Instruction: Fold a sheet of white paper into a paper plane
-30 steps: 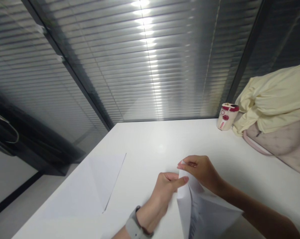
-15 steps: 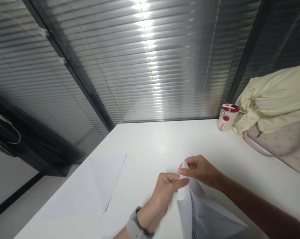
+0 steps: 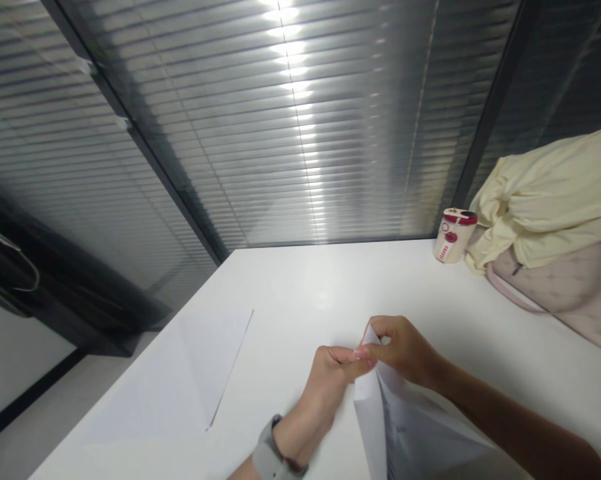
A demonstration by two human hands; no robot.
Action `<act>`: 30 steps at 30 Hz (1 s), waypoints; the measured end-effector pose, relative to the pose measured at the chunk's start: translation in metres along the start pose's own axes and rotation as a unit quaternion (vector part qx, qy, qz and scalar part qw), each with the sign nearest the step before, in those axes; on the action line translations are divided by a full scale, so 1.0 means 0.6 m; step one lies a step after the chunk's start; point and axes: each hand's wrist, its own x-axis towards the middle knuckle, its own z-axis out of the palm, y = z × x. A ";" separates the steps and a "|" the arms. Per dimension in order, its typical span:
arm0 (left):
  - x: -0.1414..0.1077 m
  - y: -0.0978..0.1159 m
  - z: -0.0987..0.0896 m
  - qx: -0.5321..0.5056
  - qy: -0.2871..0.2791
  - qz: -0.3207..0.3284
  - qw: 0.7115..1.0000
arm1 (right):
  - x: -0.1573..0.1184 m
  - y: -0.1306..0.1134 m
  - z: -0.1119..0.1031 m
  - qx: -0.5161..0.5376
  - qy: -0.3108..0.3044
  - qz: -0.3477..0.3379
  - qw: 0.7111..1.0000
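Note:
A folded white paper (image 3: pixel 405 433) with some print on its inner side stands at the lower right of centre, its pointed top between my hands. My left hand (image 3: pixel 335 373), with a grey watch on the wrist, pinches the paper's upper left edge between thumb and fingers. On the right side of the same tip, my right hand (image 3: pixel 398 347) grips the paper, its thumb close against my left thumb. The lower part of the paper runs out of the frame at the bottom.
A creased white sheet (image 3: pixel 180 380) lies on the left of the white table (image 3: pixel 320 273). At the back right stand a cream and red cup (image 3: pixel 454 237) and a pink quilted bag (image 3: pixel 570 287) with pale yellow cloth (image 3: pixel 565 193) over it. Blinds rise behind the table.
My right thumb has moved slightly down and left, nearer my left thumb. The paper's right flap sits a little lower and is less spread.

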 end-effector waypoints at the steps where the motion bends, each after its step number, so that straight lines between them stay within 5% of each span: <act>1: 0.001 0.000 -0.001 -0.002 -0.001 0.002 1.000 | 0.001 0.001 0.000 0.006 -0.001 0.001 1.000; 7: 0.004 0.007 -0.007 0.049 0.015 0.008 0.999 | 0.006 0.008 -0.007 0.151 -0.085 0.074 0.982; 11: 0.007 0.011 -0.011 0.069 0.010 0.013 0.997 | 0.007 0.015 -0.007 0.104 -0.037 0.068 0.992; 14: 0.008 0.014 -0.015 0.071 -0.058 0.018 0.996 | 0.011 0.020 -0.009 0.068 -0.017 0.065 0.995; 21: 0.010 0.018 -0.020 0.094 -0.094 0.064 0.989 | 0.016 0.014 -0.025 0.038 -0.016 0.049 0.998; 30: 0.004 0.022 -0.023 0.174 0.046 0.131 0.975 | 0.010 0.013 -0.018 0.056 -0.045 0.043 0.996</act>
